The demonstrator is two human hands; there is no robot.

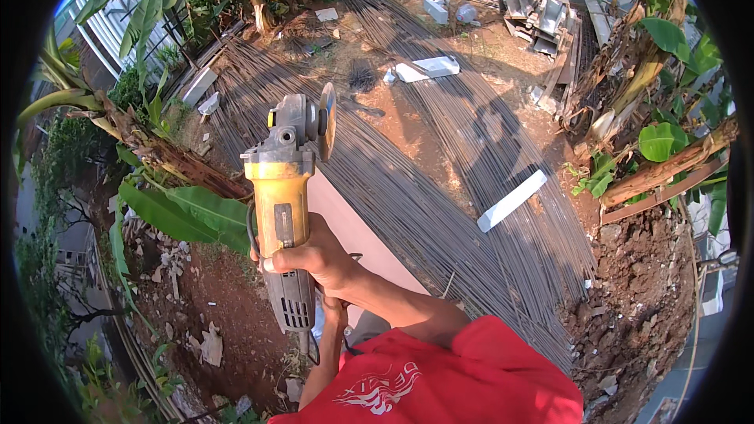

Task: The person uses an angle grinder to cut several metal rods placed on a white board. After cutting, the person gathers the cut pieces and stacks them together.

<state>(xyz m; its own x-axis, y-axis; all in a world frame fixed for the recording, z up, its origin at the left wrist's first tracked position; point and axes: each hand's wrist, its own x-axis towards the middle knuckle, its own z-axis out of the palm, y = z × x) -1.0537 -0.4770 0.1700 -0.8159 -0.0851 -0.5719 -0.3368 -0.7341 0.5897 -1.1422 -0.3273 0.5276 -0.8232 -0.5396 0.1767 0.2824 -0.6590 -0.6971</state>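
My right hand (308, 257) is wrapped around the yellow and black body of an angle grinder (284, 196), holding it upright with its head at the top. A thin disc (328, 122), seen almost edge-on, sits on the head's right side, with no guard visible around it. The black cord leaves the grinder's lower end and loops beside it. Below my right wrist is my left hand (335, 312), partly covered by the right forearm; its fingers are hidden. Behind the grinder lies a long, flat pinkish board or sheet (353, 232) on the ground.
Long bundles of steel rods (408, 196) stretch across the ground. Pale blocks (510, 201) lie among them. Scrap metal and boards (542, 12) are heaped at the far right. Banana plants stand on both sides, and loose soil (644, 290) lies at the right.
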